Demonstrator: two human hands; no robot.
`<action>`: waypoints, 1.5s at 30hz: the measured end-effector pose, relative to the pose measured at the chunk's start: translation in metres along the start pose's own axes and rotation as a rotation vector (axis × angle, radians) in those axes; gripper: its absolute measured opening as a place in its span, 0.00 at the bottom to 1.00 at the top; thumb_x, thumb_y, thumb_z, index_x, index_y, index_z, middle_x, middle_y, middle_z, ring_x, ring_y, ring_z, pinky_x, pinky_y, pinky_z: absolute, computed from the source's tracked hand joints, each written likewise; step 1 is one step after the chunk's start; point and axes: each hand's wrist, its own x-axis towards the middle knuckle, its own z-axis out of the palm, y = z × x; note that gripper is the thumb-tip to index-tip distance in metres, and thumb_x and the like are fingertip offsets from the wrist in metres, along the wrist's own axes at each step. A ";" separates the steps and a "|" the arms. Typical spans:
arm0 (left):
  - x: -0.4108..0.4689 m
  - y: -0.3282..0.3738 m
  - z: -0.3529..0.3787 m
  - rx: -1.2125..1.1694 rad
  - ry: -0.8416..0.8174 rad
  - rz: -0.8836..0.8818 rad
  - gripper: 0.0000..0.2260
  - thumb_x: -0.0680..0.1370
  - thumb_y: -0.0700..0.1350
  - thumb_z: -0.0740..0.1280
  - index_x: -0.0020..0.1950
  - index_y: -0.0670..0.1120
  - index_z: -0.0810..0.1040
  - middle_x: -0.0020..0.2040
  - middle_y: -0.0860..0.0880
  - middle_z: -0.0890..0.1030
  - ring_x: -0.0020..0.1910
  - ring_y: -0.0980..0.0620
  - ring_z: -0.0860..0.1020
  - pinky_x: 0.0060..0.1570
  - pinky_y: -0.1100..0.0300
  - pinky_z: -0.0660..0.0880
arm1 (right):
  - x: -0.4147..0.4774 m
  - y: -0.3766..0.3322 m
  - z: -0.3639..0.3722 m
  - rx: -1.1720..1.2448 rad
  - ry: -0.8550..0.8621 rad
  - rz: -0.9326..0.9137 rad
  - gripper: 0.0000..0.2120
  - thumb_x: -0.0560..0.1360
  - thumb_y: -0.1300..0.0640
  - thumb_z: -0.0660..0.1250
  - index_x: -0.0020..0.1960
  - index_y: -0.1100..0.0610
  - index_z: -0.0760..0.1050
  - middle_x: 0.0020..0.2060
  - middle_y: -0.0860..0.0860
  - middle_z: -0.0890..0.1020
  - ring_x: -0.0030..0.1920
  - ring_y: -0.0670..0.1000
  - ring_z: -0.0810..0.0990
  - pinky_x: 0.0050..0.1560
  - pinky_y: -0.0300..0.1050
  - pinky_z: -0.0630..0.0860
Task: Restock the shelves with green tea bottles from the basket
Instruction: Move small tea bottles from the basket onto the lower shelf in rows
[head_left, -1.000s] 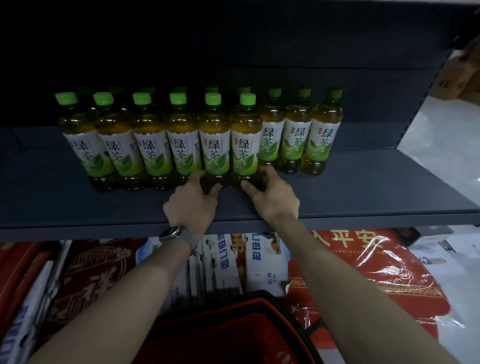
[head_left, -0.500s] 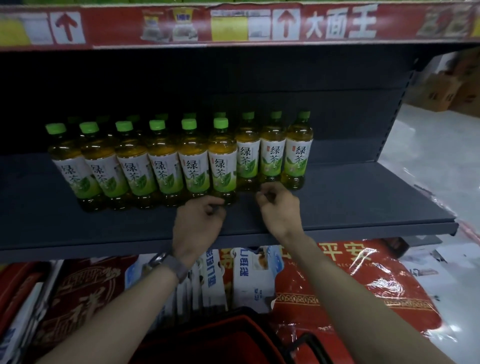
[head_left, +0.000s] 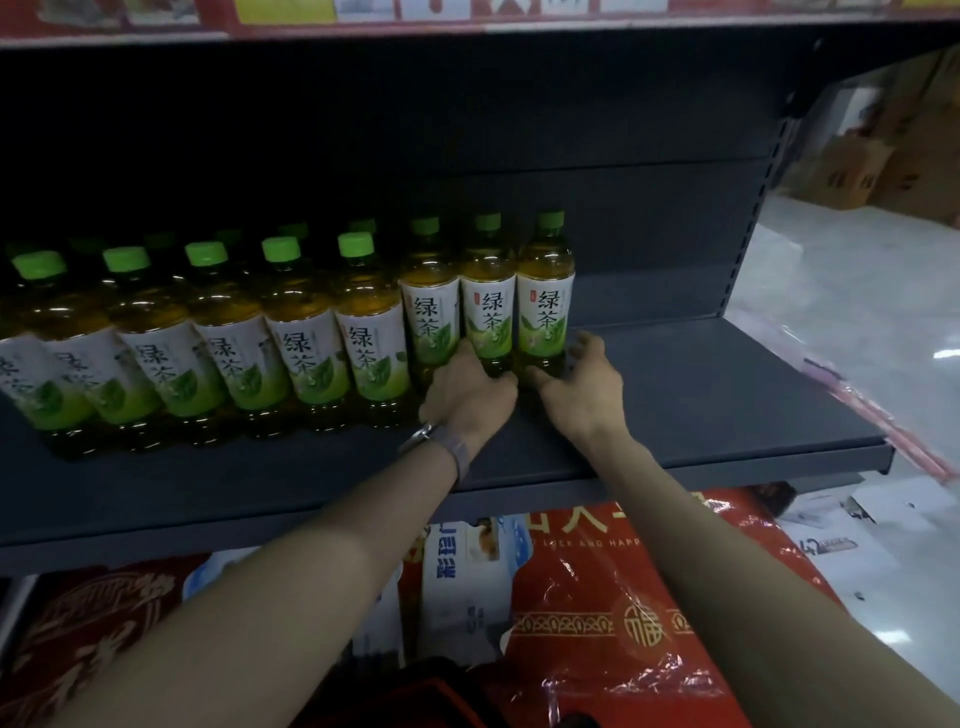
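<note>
The red basket (head_left: 441, 699) was cut off at the bottom edge, and the left hand (head_left: 467, 395) hid its own fingers against the bases of the green tea bottles (head_left: 488, 312) on the shelf (head_left: 727, 395), so its grip could not be told, while the right hand (head_left: 582, 389) lay spread, thumb and fingers flanking the rightmost bottle (head_left: 545, 306).

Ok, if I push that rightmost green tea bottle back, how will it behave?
Probably heavy for its size: the rightmost green tea bottle looks full nearly to the neck. Tall and narrow, it may tip if pushed high; a low push should slide it along the flat shelf.
</note>
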 end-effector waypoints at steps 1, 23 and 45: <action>0.003 0.001 0.005 0.013 0.018 0.000 0.18 0.78 0.52 0.69 0.67 0.54 0.74 0.63 0.48 0.81 0.63 0.41 0.79 0.55 0.50 0.76 | 0.005 0.001 0.001 -0.002 -0.004 0.006 0.40 0.76 0.49 0.78 0.80 0.59 0.62 0.72 0.57 0.78 0.71 0.59 0.77 0.66 0.49 0.75; 0.025 -0.003 0.038 0.022 0.176 -0.083 0.18 0.77 0.63 0.69 0.57 0.51 0.78 0.50 0.49 0.86 0.55 0.44 0.83 0.49 0.51 0.79 | 0.046 0.008 -0.020 -0.318 -0.049 0.014 0.28 0.71 0.36 0.76 0.63 0.51 0.80 0.57 0.54 0.84 0.56 0.60 0.84 0.55 0.58 0.83; -0.045 -0.032 -0.010 0.361 0.176 0.106 0.20 0.81 0.64 0.64 0.60 0.50 0.76 0.54 0.45 0.85 0.55 0.41 0.83 0.47 0.51 0.74 | -0.021 -0.007 -0.023 -0.330 -0.126 -0.038 0.23 0.74 0.36 0.73 0.61 0.50 0.81 0.53 0.54 0.84 0.54 0.60 0.83 0.54 0.58 0.82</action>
